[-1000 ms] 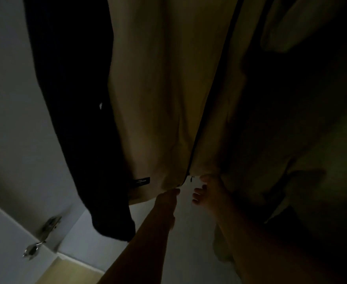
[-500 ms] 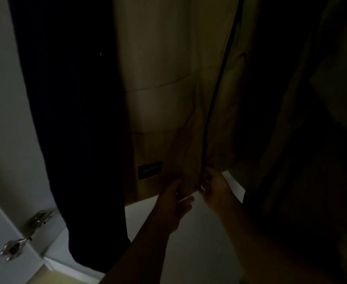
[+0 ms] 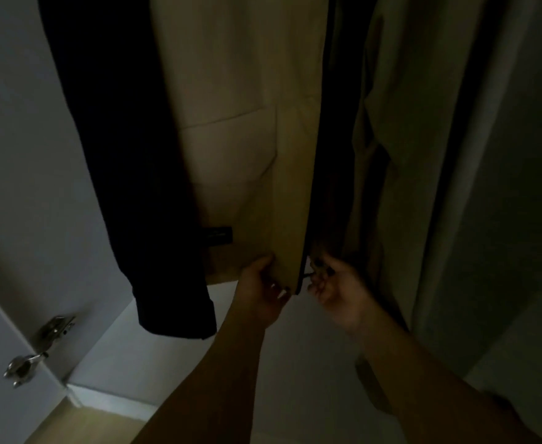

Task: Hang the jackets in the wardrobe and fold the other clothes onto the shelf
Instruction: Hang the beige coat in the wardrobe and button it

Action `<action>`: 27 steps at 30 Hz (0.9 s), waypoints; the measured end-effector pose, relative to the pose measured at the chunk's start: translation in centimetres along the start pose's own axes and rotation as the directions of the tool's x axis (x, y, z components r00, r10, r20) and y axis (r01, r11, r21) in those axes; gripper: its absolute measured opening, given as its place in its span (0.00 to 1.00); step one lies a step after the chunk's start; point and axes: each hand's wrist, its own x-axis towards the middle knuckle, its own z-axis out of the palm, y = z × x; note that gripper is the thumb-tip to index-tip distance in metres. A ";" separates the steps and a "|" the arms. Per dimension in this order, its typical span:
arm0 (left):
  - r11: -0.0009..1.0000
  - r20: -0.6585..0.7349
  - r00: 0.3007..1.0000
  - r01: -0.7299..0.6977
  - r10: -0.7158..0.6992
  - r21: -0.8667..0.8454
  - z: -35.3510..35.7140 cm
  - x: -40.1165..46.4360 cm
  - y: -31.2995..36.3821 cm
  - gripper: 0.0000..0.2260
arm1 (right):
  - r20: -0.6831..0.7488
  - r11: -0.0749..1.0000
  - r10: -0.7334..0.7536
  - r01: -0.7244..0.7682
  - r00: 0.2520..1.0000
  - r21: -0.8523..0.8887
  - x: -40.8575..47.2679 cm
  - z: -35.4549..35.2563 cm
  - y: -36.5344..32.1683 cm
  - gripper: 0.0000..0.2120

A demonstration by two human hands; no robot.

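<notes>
1. Tan jacket (image 3: 240, 129) hangs inside the wardrobe, straight ahead of and above both hands. Its long axis is vertical; the hem sits right at hand level.
2. Dark zipper line (image 3: 316, 174) runs top to bottom along the front opening, ending between the two hands. That line is what the next move turns on, likely joining the zipper at the hem and running it upward.
3. Left hand (image 3: 263, 291) grips the hem corner of the left front panel, thumb on the front, fingers curled behind.
4. Right hand (image 3: 333, 283) is curled at the zipper's bottom end, seemingly pinching the small dark pull or the other edge; too dim to tell which.
5. Both hands are about equally near the zipper end, one on each side, almost touching.
6. Dark jacket (image 3: 128, 155) hangs just left of the tan one, its sleeve end dropping below the tan hem. More pale fabric (image 3: 423, 155) hangs to the right, close against it.
7. Pale wardrobe floor (image 3: 295, 363) lies below, with a wall on the left. A door with a metal hinge (image 3: 39, 350) stands open at lower left.
8. Tight space, so pull along the vertical, not sideways.
</notes>
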 end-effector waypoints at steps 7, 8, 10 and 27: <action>0.995 0.299 0.949 -0.085 0.098 -0.056 -2.0 -5.2 -0.8 0.21 | 0.209 1.000 0.004 0.002 0.978 -0.028 -4.4 -1.5 -0.7 0.06; 0.994 0.361 0.930 -0.095 0.068 0.059 -2.8 -6.3 -0.5 0.21 | 0.241 0.999 0.011 0.000 0.971 -0.047 -4.9 -1.3 -0.5 0.06; 0.930 0.434 0.901 -0.162 0.004 0.328 -3.6 -8.3 0.5 0.20 | 0.267 0.997 0.045 -0.026 0.963 -0.074 -5.5 -0.5 -0.1 0.11; 0.841 0.324 0.914 -0.366 0.244 0.399 -3.8 -11.8 5.8 0.09 | 0.027 0.771 -0.152 0.136 0.988 -0.622 -7.4 5.3 1.1 0.17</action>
